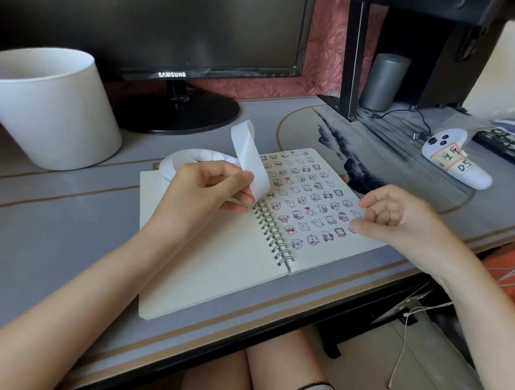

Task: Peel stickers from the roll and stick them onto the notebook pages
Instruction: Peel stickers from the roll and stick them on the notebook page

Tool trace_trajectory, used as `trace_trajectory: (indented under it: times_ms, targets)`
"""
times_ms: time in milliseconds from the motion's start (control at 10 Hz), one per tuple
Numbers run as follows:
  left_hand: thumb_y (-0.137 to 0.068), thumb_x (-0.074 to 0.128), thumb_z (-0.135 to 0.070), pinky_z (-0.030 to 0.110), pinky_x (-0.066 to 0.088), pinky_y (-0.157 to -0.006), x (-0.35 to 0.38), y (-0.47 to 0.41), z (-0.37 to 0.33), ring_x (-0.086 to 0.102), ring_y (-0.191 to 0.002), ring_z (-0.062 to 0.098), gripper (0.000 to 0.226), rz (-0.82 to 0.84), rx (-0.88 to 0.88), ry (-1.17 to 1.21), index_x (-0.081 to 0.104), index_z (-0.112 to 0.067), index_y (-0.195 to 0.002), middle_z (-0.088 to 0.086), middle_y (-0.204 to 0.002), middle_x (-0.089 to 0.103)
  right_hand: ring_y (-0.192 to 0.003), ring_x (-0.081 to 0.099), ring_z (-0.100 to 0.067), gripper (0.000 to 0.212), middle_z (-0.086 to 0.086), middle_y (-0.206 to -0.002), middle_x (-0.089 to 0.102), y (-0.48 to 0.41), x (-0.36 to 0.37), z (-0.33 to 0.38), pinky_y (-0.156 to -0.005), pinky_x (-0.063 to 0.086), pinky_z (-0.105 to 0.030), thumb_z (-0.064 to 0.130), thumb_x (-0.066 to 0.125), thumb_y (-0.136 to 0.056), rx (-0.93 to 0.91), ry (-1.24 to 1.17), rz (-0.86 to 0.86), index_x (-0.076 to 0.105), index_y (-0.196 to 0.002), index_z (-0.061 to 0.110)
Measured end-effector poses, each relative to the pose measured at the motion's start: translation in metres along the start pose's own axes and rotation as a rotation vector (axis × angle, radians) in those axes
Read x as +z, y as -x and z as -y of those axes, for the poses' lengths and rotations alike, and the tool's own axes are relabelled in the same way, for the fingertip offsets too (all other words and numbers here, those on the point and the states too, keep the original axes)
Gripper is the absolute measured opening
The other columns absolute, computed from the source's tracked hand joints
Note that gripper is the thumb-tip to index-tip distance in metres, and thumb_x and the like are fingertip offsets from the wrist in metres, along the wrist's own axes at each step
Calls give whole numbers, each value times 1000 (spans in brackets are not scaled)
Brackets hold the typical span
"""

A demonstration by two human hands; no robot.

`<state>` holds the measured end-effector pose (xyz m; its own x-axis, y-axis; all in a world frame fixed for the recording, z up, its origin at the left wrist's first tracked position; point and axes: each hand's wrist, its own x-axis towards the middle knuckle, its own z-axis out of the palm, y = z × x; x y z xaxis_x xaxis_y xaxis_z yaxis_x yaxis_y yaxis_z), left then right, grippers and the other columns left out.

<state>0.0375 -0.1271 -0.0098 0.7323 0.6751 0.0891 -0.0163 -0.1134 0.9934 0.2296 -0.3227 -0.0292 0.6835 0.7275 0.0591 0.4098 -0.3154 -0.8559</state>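
Left hand [202,191], centre of frame: fingers [237,178] curled, thumb and forefinger pinching the backing strip [249,153], which loops up and back toward the roll [186,159]. The roll lies under the hand, at the top edge of the notebook's left page.

Right hand [400,214], right of centre: fingers [370,202] curled in loosely, thumb lying along the lower right corner of the right page. It may be pinching a small sticker, but this is too small to tell.

Handling, judged: the strip is thin, light and floppy and curls on its own, so it is best pinched near the peel point. Each sticker is tiny, limp and tacky, so likely lifted by an edge with a fingertip.

The notebook [211,257] lies open and flat. It has a spiral binding [271,230] and looks stiff enough to press on. The left page is blank. The right page is nearly filled with rows of stickers [304,198].

The grey worktop [58,235] is smooth, with brown stripe lines. A white bin [49,110] stands upper left, a monitor [182,28] top centre and a black shelf frame [353,55] upper right. A grey cylinder [384,80] stands beneath the frame. A white controller [454,157] lies at the right edge.
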Motion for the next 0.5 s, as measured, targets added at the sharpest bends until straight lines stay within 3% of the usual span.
trace_trajectory:
  times_ms: [100, 200, 300, 500]
  targets:
    - [-90, 59, -9, 19, 56, -61, 0, 0, 0, 66, -60, 11, 18, 2, 0, -2, 65, 1, -76, 3, -61, 68, -72, 55, -16, 18, -4, -77, 63, -2, -1, -1, -66, 45, -14, 4, 72, -79, -6, -5, 9, 63, -83, 19]
    - [-90, 59, -9, 20, 56, -62, 0, 0, -1, 66, -61, 11, 18, 0, 1, -1, 65, 0, -76, 2, -61, 68, -77, 57, -20, 12, -10, -83, 66, -1, 0, 0, -76, 46, -25, 7, 70, -81, -11, -20, 5, 65, -84, 17]
    - [-90, 58, -8, 20, 56, -62, 0, 1, -1, 66, -60, 11, 18, 1, 1, 0, 65, 0, -75, 2, -60, 68, -73, 54, -20, 14, -9, -79, 65, -1, 2, 3, -75, 44, -32, 17, 76, -75, -4, -50, -14, 66, -84, 15]
    - [-90, 58, -9, 19, 56, -62, 0, 1, -1, 66, -60, 11, 18, 2, 2, -2, 65, 0, -75, 2, -60, 68, -66, 50, -18, 14, -1, -72, 61, -3, 5, 4, -63, 42, -19, 11, 76, -76, -2, 0, -24, 64, -81, 17]
